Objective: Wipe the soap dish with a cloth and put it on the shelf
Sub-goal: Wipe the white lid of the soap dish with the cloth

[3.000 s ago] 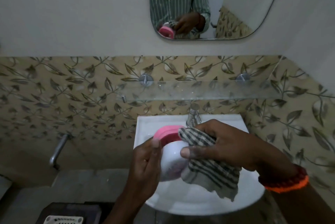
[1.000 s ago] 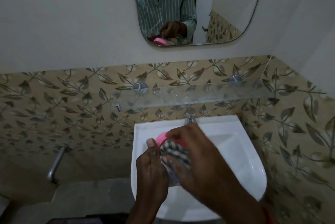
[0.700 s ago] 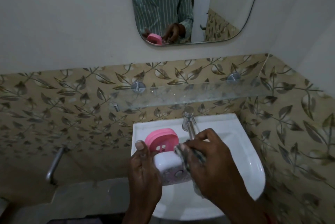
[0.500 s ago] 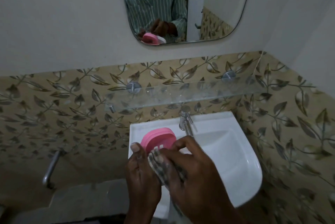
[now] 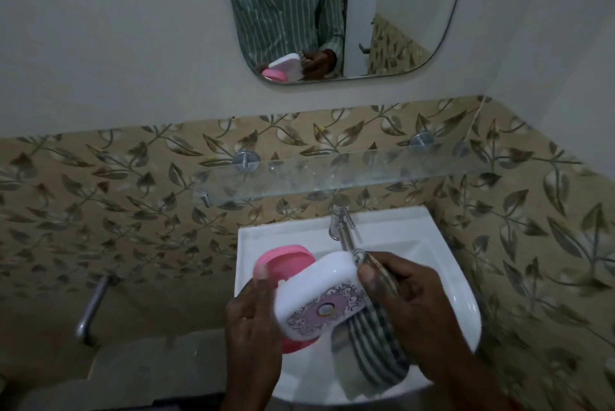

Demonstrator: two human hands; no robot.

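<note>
Your soap dish sits in the lower centre of the frame, above the white washbasin. It is tilted, its long axis running from lower left to upper right, with the white lid facing you and the pink base showing behind it at upper left and again as a sliver under the lower edge.

Your left hand grips the dish's left side, thumb stretched up along the pink base, fingers curled behind. Your right hand is clenched around the striped cloth, its thumb pressed to the lid's right edge; the cloth hangs down into the basin beneath it.

The lid is glossy white with rounded corners and a purple scrollwork label around an oval.

The glass shelf runs across mid-frame, above the tap. The mirror at top reflects the dish and both hands.
</note>
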